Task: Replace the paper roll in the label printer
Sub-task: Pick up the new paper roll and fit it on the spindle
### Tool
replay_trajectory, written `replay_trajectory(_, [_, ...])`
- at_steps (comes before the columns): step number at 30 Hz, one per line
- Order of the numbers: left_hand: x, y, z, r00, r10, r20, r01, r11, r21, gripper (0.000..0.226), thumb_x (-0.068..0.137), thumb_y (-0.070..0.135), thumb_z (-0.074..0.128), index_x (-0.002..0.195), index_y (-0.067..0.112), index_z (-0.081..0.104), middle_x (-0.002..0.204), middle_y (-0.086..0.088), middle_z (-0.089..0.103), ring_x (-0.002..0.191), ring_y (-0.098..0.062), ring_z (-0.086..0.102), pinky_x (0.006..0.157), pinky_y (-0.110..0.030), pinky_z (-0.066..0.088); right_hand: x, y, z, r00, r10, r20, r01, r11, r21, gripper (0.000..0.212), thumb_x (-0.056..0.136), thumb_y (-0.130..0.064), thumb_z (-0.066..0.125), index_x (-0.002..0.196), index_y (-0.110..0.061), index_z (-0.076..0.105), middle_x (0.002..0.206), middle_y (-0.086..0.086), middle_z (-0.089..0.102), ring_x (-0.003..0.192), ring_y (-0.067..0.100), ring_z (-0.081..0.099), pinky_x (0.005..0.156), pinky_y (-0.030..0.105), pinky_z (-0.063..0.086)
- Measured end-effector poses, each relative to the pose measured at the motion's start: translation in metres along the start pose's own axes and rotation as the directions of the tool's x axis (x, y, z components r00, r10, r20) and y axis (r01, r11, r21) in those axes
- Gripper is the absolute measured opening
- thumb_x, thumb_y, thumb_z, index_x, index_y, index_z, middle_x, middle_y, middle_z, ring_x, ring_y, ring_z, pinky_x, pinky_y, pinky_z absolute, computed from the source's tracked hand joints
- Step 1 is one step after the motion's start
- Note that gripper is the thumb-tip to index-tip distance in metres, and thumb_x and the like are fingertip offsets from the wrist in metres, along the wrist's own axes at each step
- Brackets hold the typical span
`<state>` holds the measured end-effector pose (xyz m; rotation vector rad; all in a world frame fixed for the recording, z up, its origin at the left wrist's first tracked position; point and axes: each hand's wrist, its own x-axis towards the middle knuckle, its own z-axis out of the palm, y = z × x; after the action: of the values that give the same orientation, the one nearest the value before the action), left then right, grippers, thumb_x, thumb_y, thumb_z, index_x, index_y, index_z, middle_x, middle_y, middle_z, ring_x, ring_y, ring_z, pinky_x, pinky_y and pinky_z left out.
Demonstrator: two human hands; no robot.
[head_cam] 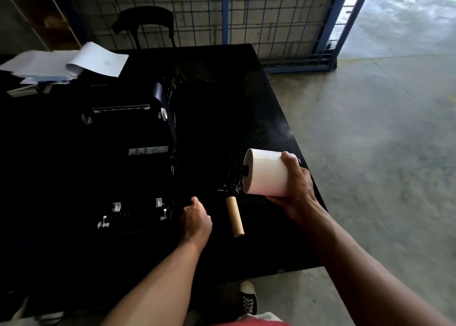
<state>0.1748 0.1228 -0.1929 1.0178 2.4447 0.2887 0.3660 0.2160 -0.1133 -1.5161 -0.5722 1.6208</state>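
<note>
White papers (61,64) lie at the far left of our black table (246,84), and beside them the printer (138,158) stands open, its insides too dark for us to read. Our left hand (196,218) rests at the printer's near right corner with fingers curled, though we cannot tell whether they grip anything, and just right of it a bare core (235,216) lies on the table. Further right, near the table edge, our right hand (296,187) clasps the roll (265,172) above the table, thumb on top and fingers beneath, a dark spindle (244,170) poking from its left end.
</note>
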Motion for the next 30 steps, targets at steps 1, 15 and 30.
replay_trajectory(1, [0.001,0.0,0.0,1.0,-0.011,-0.003,0.011,1.0,-0.015,0.04,0.085,0.01,0.07,0.12,0.007,0.05,0.109,-0.014,0.066,0.094,-0.026,0.069,0.067,-0.029,0.058,0.0,0.0,-0.001,1.0,0.001,0.002,-0.001,1.0,-0.004,0.079,0.066,-0.061,0.076,0.127,-0.017,0.053,0.121,0.016,0.063,0.1,0.035,0.069,0.057,0.047,0.059])
replay_trajectory(15, [-0.002,0.089,-0.093,0.991,0.088,-0.099,-0.129,0.46,-0.878,0.02,0.085,0.018,0.071,0.102,0.007,0.071,0.083,-0.007,0.075,0.075,-0.016,0.071,0.074,-0.036,0.061,-0.005,-0.011,0.027,0.998,-0.046,0.04,0.046,0.999,-0.002,0.075,0.072,-0.058,0.077,0.127,-0.013,0.052,0.121,0.018,0.063,0.099,0.037,0.07,0.056,0.046,0.06])
replay_trajectory(30, [-0.017,0.094,-0.109,0.981,0.189,-0.037,-0.075,0.198,-0.977,0.021,0.088,-0.009,0.056,0.102,-0.001,0.07,0.098,-0.015,0.073,0.086,-0.018,0.071,0.078,-0.026,0.059,-0.018,-0.035,0.043,0.99,-0.132,0.055,0.134,0.991,-0.031,0.068,0.078,-0.057,0.074,0.127,-0.014,0.052,0.123,0.021,0.064,0.102,0.039,0.07,0.071,0.061,0.06])
